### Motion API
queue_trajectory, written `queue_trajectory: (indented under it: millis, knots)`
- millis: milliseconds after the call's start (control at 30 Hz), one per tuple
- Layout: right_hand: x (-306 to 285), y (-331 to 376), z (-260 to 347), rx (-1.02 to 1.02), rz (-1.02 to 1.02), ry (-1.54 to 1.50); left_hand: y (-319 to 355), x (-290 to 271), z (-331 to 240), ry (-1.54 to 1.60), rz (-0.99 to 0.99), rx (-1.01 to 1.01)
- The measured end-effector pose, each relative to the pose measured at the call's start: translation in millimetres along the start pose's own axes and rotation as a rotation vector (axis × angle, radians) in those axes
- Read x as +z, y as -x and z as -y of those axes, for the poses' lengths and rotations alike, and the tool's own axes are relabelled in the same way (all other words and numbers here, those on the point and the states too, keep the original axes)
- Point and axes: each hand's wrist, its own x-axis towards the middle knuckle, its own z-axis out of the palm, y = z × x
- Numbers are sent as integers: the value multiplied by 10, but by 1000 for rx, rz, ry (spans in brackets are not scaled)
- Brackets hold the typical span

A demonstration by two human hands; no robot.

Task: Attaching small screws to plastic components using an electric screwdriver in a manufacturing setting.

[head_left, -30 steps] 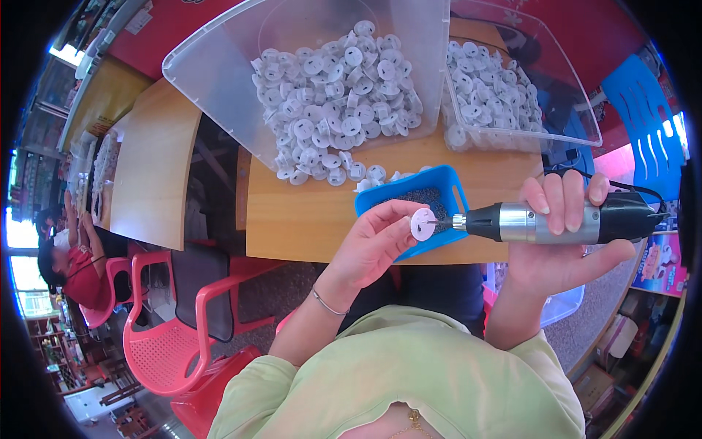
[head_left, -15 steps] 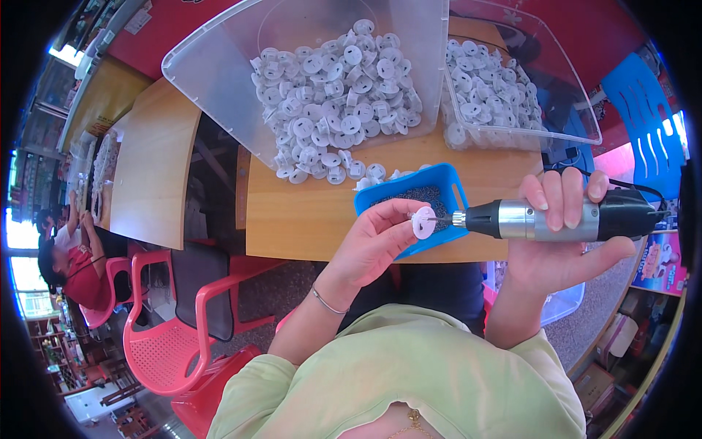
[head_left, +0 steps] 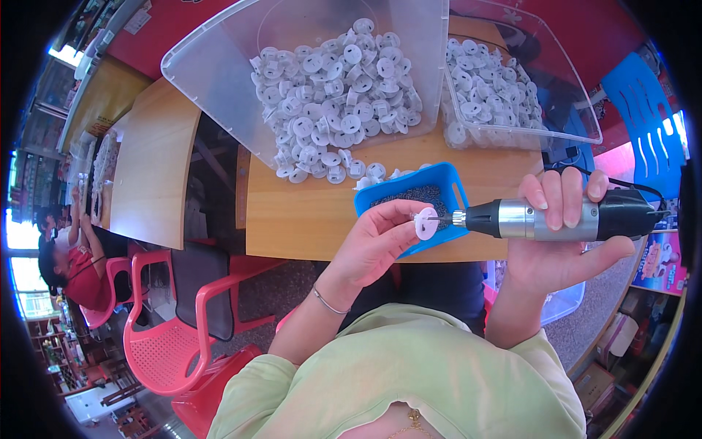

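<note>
While we look down from the head camera, our left hand (head_left: 376, 245) pinches a small white plastic disc (head_left: 425, 223) between thumb and fingertips, holding it just in front of the near edge of a wooden table (head_left: 307, 212). Our right hand (head_left: 563, 234) is closed around a black and silver electric screwdriver (head_left: 556, 218), held level and pointing left, and its thin bit touches the centre of the disc. A black cable (head_left: 585, 170) loops away from the tool's rear end. Directly behind the disc a small blue tray (head_left: 453, 186) of tiny dark screws sits on the table, touching neither hand as far as we can tell. Further back, a large clear plastic bin (head_left: 219, 73) lies tipped toward us, spilling a heap of matching white discs (head_left: 336, 80) onto the wood; several loose ones rest between the heap and the blue tray. Just beside it on the right, a second clear bin (head_left: 563, 95) holds more discs. Nothing stands between our hands and the tray. To the left, well apart, a second wooden table (head_left: 150, 168) stands, with red plastic chairs (head_left: 183, 322) below it and a seated person in red (head_left: 73, 271) near the picture's left rim. A blue plastic chair back (head_left: 643, 124) shows at the far right, and below it a colourful printed box (head_left: 658, 260), too small to tell more. Our light green top (head_left: 409, 380) fills the lower edge.
</note>
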Motion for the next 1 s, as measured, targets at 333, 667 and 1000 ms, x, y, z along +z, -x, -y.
queue_trajectory:
  millis: [333,667,1000]
  knots:
    - [28,21,-13,-33,36,85,-8,-10,25,12,-17,-7]
    - [6,22,-40,-14,89,70,-1,-40,21,12,11,-22]
    - [-28,13,-38,-5,160,33,-6,-23,35,58,1,-63]
